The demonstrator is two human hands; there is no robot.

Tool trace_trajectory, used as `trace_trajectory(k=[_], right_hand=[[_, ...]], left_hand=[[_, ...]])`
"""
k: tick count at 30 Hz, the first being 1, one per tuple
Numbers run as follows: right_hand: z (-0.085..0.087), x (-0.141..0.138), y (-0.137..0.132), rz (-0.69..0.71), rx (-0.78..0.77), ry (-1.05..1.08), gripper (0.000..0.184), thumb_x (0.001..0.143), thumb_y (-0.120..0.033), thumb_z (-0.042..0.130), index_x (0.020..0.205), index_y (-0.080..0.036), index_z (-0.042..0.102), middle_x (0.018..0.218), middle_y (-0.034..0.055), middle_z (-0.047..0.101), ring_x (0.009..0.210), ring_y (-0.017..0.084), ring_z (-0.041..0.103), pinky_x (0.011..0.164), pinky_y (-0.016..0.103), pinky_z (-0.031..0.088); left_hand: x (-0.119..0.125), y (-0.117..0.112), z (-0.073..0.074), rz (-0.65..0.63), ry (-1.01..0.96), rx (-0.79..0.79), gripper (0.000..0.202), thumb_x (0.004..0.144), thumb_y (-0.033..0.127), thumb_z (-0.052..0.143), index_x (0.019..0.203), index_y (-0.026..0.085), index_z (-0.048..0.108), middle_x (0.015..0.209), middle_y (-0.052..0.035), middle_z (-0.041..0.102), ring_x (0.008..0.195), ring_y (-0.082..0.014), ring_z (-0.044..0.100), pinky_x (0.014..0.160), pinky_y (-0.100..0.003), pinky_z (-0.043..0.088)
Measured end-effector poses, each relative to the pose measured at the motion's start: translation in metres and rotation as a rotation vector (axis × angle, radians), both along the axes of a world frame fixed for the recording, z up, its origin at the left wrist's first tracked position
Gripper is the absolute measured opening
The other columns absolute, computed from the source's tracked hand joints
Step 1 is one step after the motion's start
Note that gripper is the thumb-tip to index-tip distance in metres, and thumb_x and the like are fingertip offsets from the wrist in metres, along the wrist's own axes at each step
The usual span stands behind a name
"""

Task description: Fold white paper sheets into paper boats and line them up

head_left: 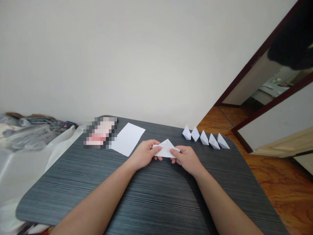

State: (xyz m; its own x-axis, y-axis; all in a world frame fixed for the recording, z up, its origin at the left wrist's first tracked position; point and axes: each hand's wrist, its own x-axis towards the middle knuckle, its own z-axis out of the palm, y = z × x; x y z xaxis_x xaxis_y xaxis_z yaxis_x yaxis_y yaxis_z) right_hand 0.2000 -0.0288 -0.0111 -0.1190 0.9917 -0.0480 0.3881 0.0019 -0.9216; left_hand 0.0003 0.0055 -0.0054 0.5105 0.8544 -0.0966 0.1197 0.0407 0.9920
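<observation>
Between my hands is a folded sheet of white paper (166,147), with a triangular peak at the top and a straight band along its lower edge. My left hand (144,153) pinches its left end, thumb on the near face and fingers behind. At the right end, my right hand (187,158) grips it the same way. The paper is held up over the dark wood-grain table (156,202). Flat white paper (128,139) lies just beyond my left hand. Several folded white paper boats (204,138) stand in a row beyond my right hand.
A pixelated, blurred-out object (100,132) lies at the table's far left. Clear plastic sheeting and cloth (29,147) are heaped off the left edge. A pale wall (137,58) rises behind the table. Wooden floor (288,182) and a doorway are at the right.
</observation>
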Motion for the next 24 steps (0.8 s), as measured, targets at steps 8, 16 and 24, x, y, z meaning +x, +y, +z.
trace_trajectory(k=[8, 16, 24], right_hand=[[-0.007, 0.002, 0.002, -0.084, -0.068, 0.069, 0.037, 0.081, -0.044, 0.052, 0.060, -0.015, 0.062, 0.047, 0.0015, 0.060, 0.037, 0.009, 0.044, 0.038, 0.020, 0.030], [-0.001, 0.001, 0.000, -0.091, 0.004, 0.052, 0.040, 0.082, -0.046, 0.051, 0.060, -0.016, 0.065, 0.050, 0.0037, 0.063, 0.041, 0.012, 0.051, 0.040, 0.022, 0.035], [-0.007, 0.004, -0.001, -0.049, -0.069, 0.173, 0.044, 0.084, -0.049, 0.048, 0.063, -0.014, 0.063, 0.052, 0.0043, 0.062, 0.038, 0.009, 0.043, 0.039, 0.021, 0.030]], left_hand=[[-0.001, 0.002, 0.000, 0.022, -0.034, 0.006, 0.028, 0.085, 0.037, 0.047, 0.089, 0.012, 0.060, 0.064, -0.0043, 0.066, 0.057, -0.0132, 0.059, 0.055, -0.024, 0.042], [0.001, 0.002, 0.002, 0.077, -0.089, -0.031, 0.030, 0.083, 0.037, 0.051, 0.095, 0.011, 0.059, 0.064, -0.0043, 0.066, 0.056, -0.0130, 0.059, 0.054, -0.023, 0.042], [0.000, 0.007, -0.008, 0.193, -0.122, -0.032, 0.031, 0.080, 0.038, 0.054, 0.097, 0.012, 0.055, 0.060, -0.0025, 0.064, 0.052, -0.0114, 0.055, 0.051, -0.021, 0.040]])
